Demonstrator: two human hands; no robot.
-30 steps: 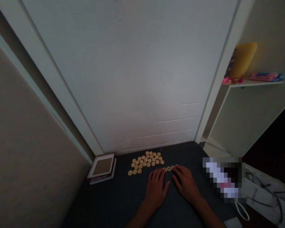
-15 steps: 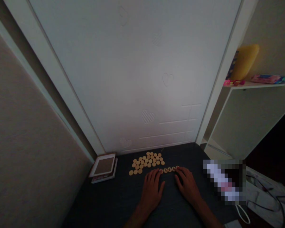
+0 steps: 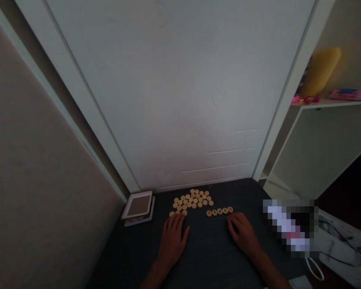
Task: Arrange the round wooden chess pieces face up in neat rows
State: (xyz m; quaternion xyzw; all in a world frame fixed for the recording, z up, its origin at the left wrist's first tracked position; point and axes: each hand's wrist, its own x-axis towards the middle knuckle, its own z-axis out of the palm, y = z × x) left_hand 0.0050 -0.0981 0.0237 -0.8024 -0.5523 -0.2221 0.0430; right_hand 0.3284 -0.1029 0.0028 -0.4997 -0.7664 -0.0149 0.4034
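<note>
My left hand (image 3: 172,240) lies over the dark tabletop with fingers stretched out and thumb apart. Its fingertips touch a short row of round wooden Chinese chess pieces (image 3: 172,214), partly covering them. My right hand (image 3: 243,235) rests just below the right end of another row of pieces (image 3: 219,211), fingers loosely bent, thumb apart, nothing seen in it. This row lies face up, with red characters at its ends and dark ones between. Behind, a cluster of blank-side-up pieces (image 3: 195,200) lies flat in uneven rows.
At the table's back left lies a white-rimmed flat box (image 3: 137,194) on a similar one. A white panel (image 3: 180,100) rises behind the dark table (image 3: 204,257). On the right are a blurred-out object (image 3: 289,228), a cord loop (image 3: 315,271) and a shelf (image 3: 333,102).
My left hand has moved left from the face-up row to the short row of blank pieces. The right hand has drawn back slightly, uncovering the row's right end. The view has shifted a little.
</note>
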